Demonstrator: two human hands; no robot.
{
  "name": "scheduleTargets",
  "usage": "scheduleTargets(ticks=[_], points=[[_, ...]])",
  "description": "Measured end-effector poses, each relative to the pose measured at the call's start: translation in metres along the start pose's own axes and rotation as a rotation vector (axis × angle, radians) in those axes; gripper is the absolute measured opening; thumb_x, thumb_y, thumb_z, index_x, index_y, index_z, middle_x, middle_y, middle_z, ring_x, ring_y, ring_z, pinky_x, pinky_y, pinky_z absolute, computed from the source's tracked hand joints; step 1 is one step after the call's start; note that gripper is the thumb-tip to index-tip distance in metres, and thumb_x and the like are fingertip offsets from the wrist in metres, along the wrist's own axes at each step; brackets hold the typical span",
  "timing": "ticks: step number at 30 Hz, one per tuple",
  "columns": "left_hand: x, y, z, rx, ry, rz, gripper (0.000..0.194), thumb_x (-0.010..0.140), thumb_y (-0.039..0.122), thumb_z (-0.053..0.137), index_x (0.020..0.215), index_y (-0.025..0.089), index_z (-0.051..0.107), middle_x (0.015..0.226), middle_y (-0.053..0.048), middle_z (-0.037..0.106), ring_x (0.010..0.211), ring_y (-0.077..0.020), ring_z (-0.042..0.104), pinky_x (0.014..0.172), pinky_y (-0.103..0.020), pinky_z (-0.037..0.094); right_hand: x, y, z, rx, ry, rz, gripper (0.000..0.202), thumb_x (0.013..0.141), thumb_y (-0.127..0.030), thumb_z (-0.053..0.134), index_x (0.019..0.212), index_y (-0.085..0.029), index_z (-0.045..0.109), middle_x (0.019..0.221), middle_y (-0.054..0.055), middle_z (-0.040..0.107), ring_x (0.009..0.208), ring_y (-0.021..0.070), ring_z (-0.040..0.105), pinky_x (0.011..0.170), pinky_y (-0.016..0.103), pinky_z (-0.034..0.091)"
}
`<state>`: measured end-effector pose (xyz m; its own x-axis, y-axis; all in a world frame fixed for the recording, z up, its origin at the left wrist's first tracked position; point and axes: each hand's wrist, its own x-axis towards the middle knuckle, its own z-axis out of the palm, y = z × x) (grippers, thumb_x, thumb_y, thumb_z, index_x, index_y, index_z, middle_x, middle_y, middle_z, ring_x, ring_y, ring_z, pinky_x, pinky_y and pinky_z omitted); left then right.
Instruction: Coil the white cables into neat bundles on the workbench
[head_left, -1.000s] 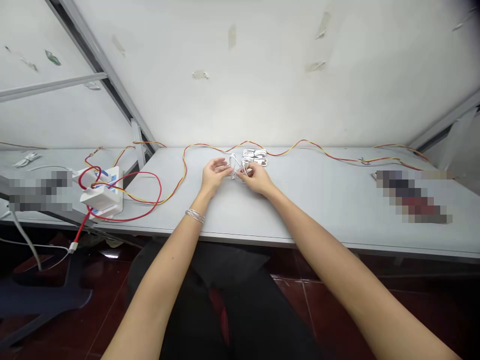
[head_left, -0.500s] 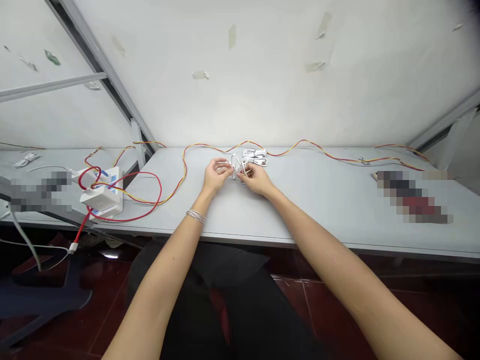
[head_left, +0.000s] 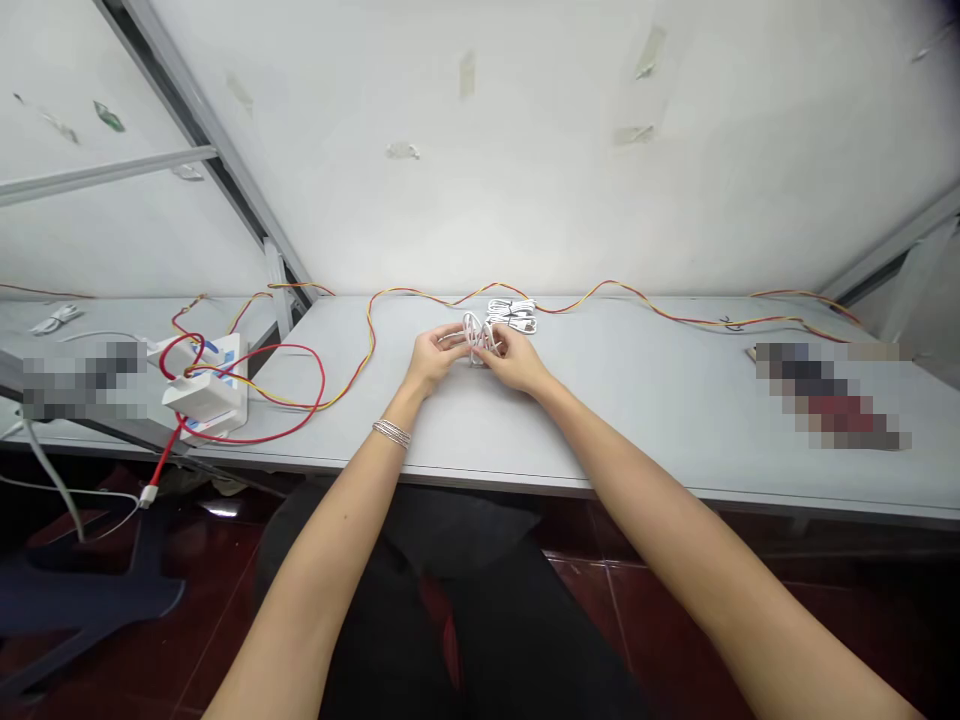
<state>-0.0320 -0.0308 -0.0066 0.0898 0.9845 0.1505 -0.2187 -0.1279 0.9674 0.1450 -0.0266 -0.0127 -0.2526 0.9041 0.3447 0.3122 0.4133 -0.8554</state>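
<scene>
A loosely coiled white cable is held between my two hands just above the middle of the table. My left hand grips its left side with thumb and fingers, and a silvery bracelet circles that wrist. On the coil's right side my right hand is closed, its fingertips partly hidden by the loops. Right behind my right hand lies a bundle of white cables bound with a dark tie.
Red and yellow wires run along the back of the table by the wall. At left stands a white power strip with plugged-in adapters and looped wires. A blurred-out flat object lies at right. A metal frame post rises at left.
The loops of the cable have spread and turned more toward me between my fingers. Both hands have stayed in nearly the same place.
</scene>
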Motion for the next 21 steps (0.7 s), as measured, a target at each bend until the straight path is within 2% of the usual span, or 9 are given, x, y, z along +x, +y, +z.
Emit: scheduleTargets(ticks=[7,14,18,21], points=[[0.001,-0.002,0.000,-0.002,-0.041,0.003,0.060,0.050,0.024,0.095,0.105,0.010,0.074,0.108,-0.016,0.079,0.109,-0.0316,0.073,0.098,-0.045,0.055,0.000,0.003,0.001,-0.007,-0.004,-0.045,0.038,0.083,-0.046,0.070,0.108,-0.020,0.058,0.101,0.007,0.068,0.080,0.0197,0.062,0.070,0.033,0.052],[0.000,-0.001,-0.001,0.055,-0.083,-0.007,0.047,0.062,0.024,0.085,0.106,0.011,0.076,0.089,-0.009,0.080,0.083,-0.0236,0.075,0.089,-0.042,0.058,-0.001,0.000,-0.001,0.009,-0.032,-0.048,0.042,0.082,-0.051,0.070,0.107,-0.021,0.056,0.100,0.006,0.067,0.080,0.0197,0.061,0.070,0.033,0.050],[-0.002,0.002,0.001,0.068,-0.108,0.020,0.042,0.065,0.029,0.086,0.103,0.012,0.078,0.097,-0.010,0.080,0.088,-0.0236,0.074,0.090,-0.040,0.057,-0.003,-0.007,-0.002,-0.038,-0.012,-0.026,0.044,0.079,-0.054,0.074,0.094,-0.022,0.049,0.089,0.004,0.064,0.074,0.0181,0.057,0.065,0.031,0.044],[-0.004,0.003,0.003,0.082,-0.114,0.037,0.048,0.063,0.033,0.090,0.104,0.013,0.077,0.103,-0.012,0.079,0.091,-0.0246,0.075,0.091,-0.041,0.057,-0.005,-0.010,-0.003,-0.073,-0.016,-0.040,0.041,0.080,-0.051,0.072,0.093,-0.022,0.047,0.085,0.003,0.063,0.069,0.0164,0.054,0.063,0.031,0.042]])
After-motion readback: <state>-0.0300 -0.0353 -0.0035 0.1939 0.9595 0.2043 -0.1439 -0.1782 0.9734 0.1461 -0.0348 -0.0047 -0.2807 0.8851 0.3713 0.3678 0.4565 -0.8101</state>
